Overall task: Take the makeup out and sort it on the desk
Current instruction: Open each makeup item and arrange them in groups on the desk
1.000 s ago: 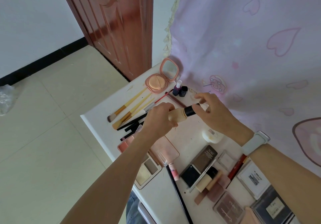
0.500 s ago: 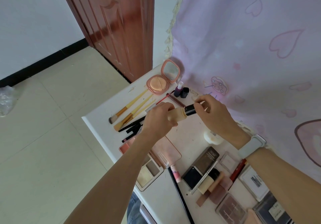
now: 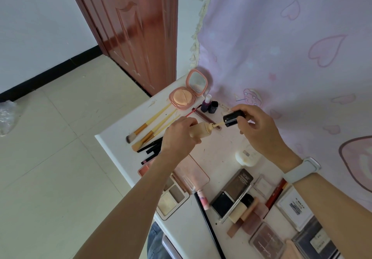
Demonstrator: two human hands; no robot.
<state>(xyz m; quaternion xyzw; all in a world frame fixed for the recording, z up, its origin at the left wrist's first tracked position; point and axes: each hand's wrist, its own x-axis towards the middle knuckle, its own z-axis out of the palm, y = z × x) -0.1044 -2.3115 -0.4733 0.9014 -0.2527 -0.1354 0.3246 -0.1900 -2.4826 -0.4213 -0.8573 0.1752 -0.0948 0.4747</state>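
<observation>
Since the earlier frames the black cap (image 3: 234,118) has come off the beige bottle (image 3: 201,131): it was seated on the neck and now stands clear of it, with the thin applicator wand (image 3: 217,125) drawn partly out. The left hand (image 3: 179,136) grasps the bottle body, fingers curled round it. The right hand (image 3: 256,129) pinches the cap between thumb and fingers.

Judged step: opening or checking the bottle above the desk (image 3: 112,138). To do it well, the wand should travel straight along the neck's axis, the bottle held level or mouth-up so no liquid drips on the items below.

The bottle sits in the left hand's grip, its neck pointing toward 2 o'clock; the cap lies at 2 o'clock from that hand, just apart from the neck. The open powder compact (image 3: 184,97) lies at 12 o'clock, the brushes (image 3: 153,126) at 9 o'clock.
</observation>
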